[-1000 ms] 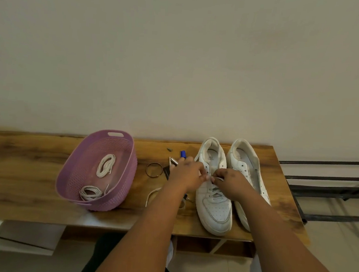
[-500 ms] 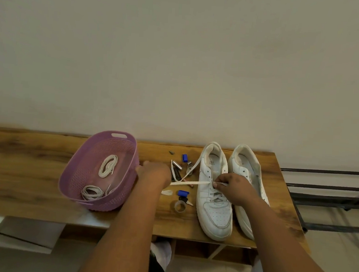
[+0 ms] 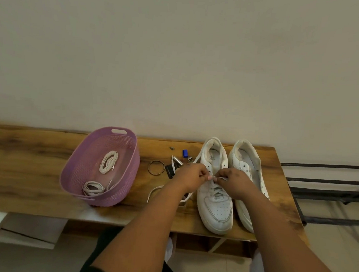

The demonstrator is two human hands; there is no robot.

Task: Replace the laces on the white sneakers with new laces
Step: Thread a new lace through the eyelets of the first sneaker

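Two white sneakers stand side by side on the wooden table [image 3: 34, 168], toes toward me. The left sneaker [image 3: 216, 210] has a white lace [image 3: 155, 192] threaded through its lower eyelets; a loose loop of it trails on the table to the left. My left hand [image 3: 191, 176] and my right hand [image 3: 234, 180] meet over this shoe's eyelets, both pinching the lace. The right sneaker [image 3: 247, 161] has empty eyelets. A purple basket [image 3: 126, 185] at left holds two coiled white laces [image 3: 108, 161].
Between the basket and the shoes lie small items: a metal ring [image 3: 156, 166], a silver cylinder [image 3: 177, 160], a blue cap [image 3: 185, 153] and a dark object [image 3: 169, 171]. A black metal rack [image 3: 328, 188] stands right of the table. A wall rises behind.
My left hand, stretched out toward the basket with the lace pulled taut half a second ago, has come back to the left sneaker. The lace now lies slack on the table.
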